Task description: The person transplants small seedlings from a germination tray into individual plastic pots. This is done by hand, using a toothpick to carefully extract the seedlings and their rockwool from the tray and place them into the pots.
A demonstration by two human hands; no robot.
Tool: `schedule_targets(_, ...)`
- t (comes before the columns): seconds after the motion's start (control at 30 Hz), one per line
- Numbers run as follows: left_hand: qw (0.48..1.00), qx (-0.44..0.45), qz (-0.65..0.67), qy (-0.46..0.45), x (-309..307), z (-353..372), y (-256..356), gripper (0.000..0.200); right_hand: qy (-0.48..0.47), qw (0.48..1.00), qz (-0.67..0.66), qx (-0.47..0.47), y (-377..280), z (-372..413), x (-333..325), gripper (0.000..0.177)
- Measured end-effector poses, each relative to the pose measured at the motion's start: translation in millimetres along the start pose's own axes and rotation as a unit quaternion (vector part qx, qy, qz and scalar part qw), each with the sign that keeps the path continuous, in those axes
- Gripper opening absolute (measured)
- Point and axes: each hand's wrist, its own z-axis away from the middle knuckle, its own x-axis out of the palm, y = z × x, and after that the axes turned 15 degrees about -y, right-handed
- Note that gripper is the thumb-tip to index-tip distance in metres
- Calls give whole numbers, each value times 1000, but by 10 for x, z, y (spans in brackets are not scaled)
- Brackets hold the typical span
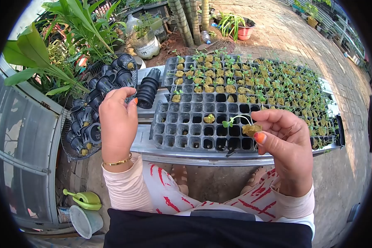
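Your right hand [283, 149] is closed on a seedling [251, 129]: thumb and fingertips pinch its brown plug, and the thin stem arcs away to 2 small green leaves. You hold it up over the near edge of the seedling tray [186, 124], above the empty cells at the tray's front. The other fingers of that hand are curled in loosely toward the palm.

Your left hand [118, 122] is raised just beside the tray's left edge, its back toward you. Its fingers are bent and the fingertips lie against the black net pots [97, 89]; whether they have closed on 1 of them cannot be told from here. A gold bracelet [118, 161] sits on that wrist.

The net pots fill a wire basket [70, 151] that stands left of the tray. A short stack of pots [148, 89] lies on its side between the basket and the tray's far left corner.

The tray rests on a metal tabletop [161, 149]. Its near rows are mostly bare, while the far rows and the right part carry plugs with small sprouts.

Well below the tray and to its left, on the ground, stand a green watering can [86, 199] and a pale bucket [84, 221], just beside each other.
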Motion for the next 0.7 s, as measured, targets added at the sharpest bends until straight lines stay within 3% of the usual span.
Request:
schedule_targets(0.13,998,51,-39,-2,25,-340,-107,19,0,1000,-10,-5,-30,-19,-9,31)
schedule_targets(0.23,989,68,-89,-94,56,-749,-92,26,-11,1000,-9,-4,-19,-48,-39,31)
schedule_targets(0.4,958,-5,-213,-191,387,-1393,-142,39,-17,1000,-13,-18,-22,-79,-40,29)
schedule_targets(0.47,910,-62,-274,-304,468,-1498,-66,25,-12,1000,-15,-22,-44,-79,-35,28)
schedule_targets(0.53,907,-86,-275,-306,665,-1610,-197,25,-8,999,-18,-25,-53,-70,-57,28)
schedule_targets(0.6,892,-61,-316,-316,779,-1686,-294,41,-16,1000,-11,-17,-50,-52,-91,27)
schedule_targets(0.7,888,-70,-316,-326,798,-1708,-322,41,-11,999,-20,-23,-54,-35,-105,26)
